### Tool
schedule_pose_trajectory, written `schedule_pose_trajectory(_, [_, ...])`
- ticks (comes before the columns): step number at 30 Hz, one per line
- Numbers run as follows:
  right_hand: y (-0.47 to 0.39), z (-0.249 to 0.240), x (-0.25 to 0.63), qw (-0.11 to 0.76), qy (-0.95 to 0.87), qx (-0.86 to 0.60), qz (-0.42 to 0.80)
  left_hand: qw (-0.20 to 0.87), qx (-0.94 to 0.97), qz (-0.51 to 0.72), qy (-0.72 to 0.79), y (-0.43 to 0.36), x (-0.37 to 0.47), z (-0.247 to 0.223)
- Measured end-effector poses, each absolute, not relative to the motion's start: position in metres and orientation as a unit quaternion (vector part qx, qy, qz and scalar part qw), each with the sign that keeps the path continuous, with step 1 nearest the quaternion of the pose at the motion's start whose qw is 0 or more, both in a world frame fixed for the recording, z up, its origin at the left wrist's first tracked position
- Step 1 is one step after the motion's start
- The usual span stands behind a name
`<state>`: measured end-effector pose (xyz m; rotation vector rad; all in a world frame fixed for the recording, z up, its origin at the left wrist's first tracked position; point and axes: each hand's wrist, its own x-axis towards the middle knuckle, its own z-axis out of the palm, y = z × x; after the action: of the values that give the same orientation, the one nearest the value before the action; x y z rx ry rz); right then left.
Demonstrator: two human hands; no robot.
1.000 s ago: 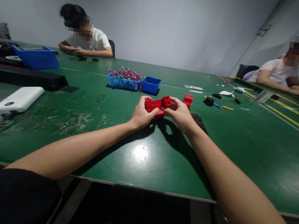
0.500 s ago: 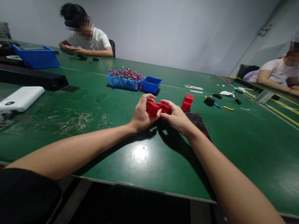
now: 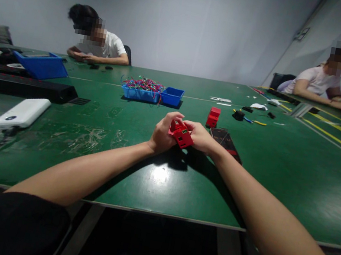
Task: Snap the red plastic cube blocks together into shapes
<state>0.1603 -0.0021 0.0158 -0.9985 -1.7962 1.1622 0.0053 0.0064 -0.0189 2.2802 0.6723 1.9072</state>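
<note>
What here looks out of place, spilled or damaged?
Mostly orderly. Coloured wires heap over the rim of their blue tray, and the green table is scratched near the white power bank. Both hands hold a red block.

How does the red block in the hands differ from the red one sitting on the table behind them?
The held red block is gripped by the left hand and right hand and tilted; the resting red block stands upright, untouched, on the green table. The held one is nearer. Both are bright red plastic.
</note>
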Motion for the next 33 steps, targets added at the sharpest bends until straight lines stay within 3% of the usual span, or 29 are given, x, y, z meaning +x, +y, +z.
schedule_pose_trajectory(8, [-0.007,0.026,0.155,0.423,-0.606,-0.465,0.488,0.190,0.654,0.637,0.362,0.007,0.007,-0.011])
schedule_pose_trajectory(14, [-0.005,0.026,0.152,0.481,-0.507,-0.493,0.518,0.212,0.699,0.547,0.408,0.011,0.002,-0.009])
schedule_pose_trajectory(26, [-0.006,0.034,0.153,0.509,-0.481,-0.485,0.524,0.210,0.728,0.482,0.440,0.007,0.000,-0.006])
schedule_pose_trajectory(33, [0.001,0.035,0.155,0.564,-0.454,-0.456,0.517,0.217,0.801,0.379,0.409,0.009,0.000,-0.009])
